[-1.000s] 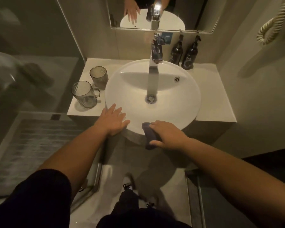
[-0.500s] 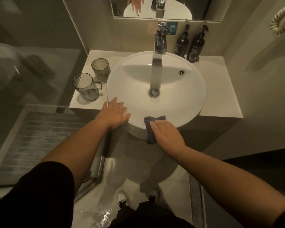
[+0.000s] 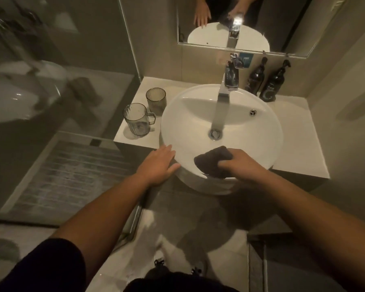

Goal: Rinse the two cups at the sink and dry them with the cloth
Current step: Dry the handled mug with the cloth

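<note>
Gripping the dark cloth point(image 3: 213, 160) on the sink point(image 3: 261, 131) near rim, your right hand point(image 3: 243, 165) is occupied; your left hand point(image 3: 156, 165) rests flat on that rim. Both cups, the handled cup point(image 3: 137, 120) and ribbed cup point(image 3: 156, 101), stand left of the sink. Park the cloth there, dry, then take one cup.

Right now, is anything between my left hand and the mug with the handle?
Nothing visible. The left hand rests flat on the basin rim, and the mug stands up and to the left on the counter, with bare counter edge between. The tumbler sits behind the mug.
</note>
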Demonstrator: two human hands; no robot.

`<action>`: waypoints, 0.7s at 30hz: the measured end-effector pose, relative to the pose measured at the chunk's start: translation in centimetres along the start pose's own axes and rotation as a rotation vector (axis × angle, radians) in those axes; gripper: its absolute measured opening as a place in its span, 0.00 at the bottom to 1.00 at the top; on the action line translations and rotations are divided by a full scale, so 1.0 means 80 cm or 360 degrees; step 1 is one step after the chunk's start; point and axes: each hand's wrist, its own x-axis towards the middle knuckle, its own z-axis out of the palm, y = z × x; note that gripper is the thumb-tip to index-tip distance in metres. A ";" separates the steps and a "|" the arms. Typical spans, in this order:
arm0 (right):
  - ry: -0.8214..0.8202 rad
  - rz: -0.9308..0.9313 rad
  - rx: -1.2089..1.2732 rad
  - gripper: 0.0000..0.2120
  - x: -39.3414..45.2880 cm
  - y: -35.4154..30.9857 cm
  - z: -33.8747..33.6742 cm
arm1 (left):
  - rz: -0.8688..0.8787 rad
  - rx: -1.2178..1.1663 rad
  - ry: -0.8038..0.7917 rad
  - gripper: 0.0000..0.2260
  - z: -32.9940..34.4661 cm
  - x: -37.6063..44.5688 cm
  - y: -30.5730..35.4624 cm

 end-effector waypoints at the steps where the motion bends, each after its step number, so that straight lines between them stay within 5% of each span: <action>1: -0.0011 0.0044 0.0229 0.12 0.009 -0.010 -0.001 | -0.0067 -0.0136 0.0063 0.27 0.000 -0.008 -0.006; 5: -0.0090 -0.0008 0.0653 0.14 0.050 -0.056 0.013 | -0.0459 -0.0570 0.0249 0.29 -0.008 -0.025 -0.045; 13: -0.0177 -0.0272 0.0527 0.12 0.156 -0.161 0.064 | -0.0796 -0.1189 0.0540 0.39 -0.049 0.015 -0.136; 21: -0.0147 -0.0701 -0.0354 0.14 0.256 -0.248 0.109 | -0.0805 -0.1403 0.0410 0.50 -0.059 0.094 -0.203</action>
